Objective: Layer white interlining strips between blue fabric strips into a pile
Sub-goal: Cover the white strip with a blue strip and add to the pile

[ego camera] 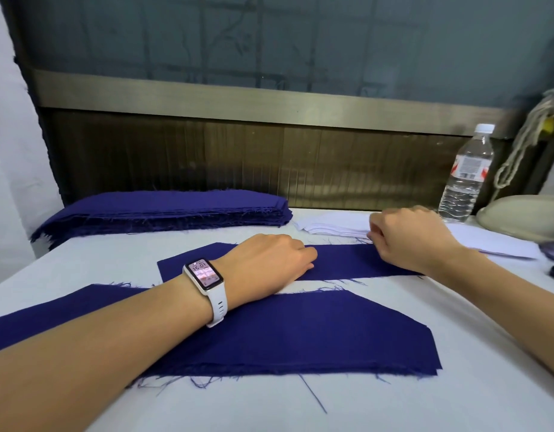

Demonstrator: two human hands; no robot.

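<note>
Over blue strip [341, 260], right hand [413, 235] perhaps pinches edge.

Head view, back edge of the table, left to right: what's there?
In order: blue fabric stack → white interlining pile → water bottle → beige domed object. The right hand is left out because it overlaps the interlining.

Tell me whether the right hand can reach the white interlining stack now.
Probably yes: the right hand sits beside the white interlining stack, curled fingers at its near edge, nothing between them.
</note>
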